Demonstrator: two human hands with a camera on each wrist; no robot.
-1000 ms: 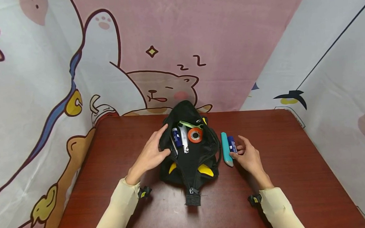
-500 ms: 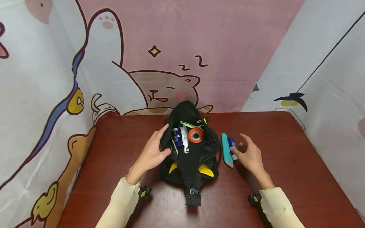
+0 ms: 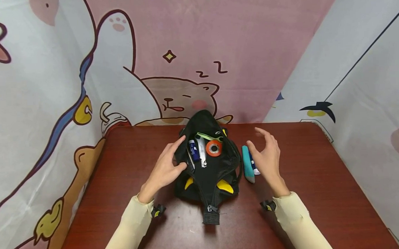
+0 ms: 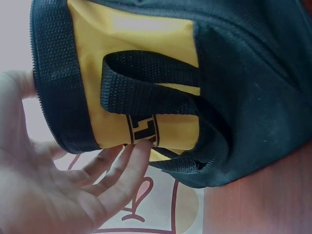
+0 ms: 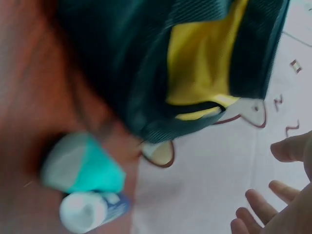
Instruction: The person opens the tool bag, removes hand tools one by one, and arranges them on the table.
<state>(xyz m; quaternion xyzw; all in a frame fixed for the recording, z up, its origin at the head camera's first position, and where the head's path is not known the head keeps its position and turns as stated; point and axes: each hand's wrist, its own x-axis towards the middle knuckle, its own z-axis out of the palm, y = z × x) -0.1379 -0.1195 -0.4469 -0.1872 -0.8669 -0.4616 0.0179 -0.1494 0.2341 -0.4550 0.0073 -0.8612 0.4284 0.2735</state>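
Note:
A small black backpack point(image 3: 210, 181) with yellow patches stands unzipped in the middle of the table. My left hand point(image 3: 164, 167) holds its left rim. In the left wrist view the fingers point(image 4: 129, 168) lie against the yellow side, with the thumb at the zipper edge. Right of the bag lie a long teal object point(image 3: 247, 163) with a grey end and a blue-and-white glue stick point(image 3: 255, 166), side by side. My right hand point(image 3: 268, 155) hovers over that pair, fingers spread and holding nothing; it partly hides the glue stick in the head view.
Inside the bag are another blue glue stick point(image 3: 194, 150), a silver elongated tool point(image 3: 202, 152), an orange tape roll point(image 3: 214, 148) and a light green strip-like item point(image 3: 205, 135). The zipped flap point(image 3: 211, 217) hangs toward the front. A printed cloth point(image 3: 249, 44) rises behind the table.
My right hand has left the glue stick, which stays on the table, and moved up and slightly left with its fingers spreading. My left hand keeps its place on the bag.

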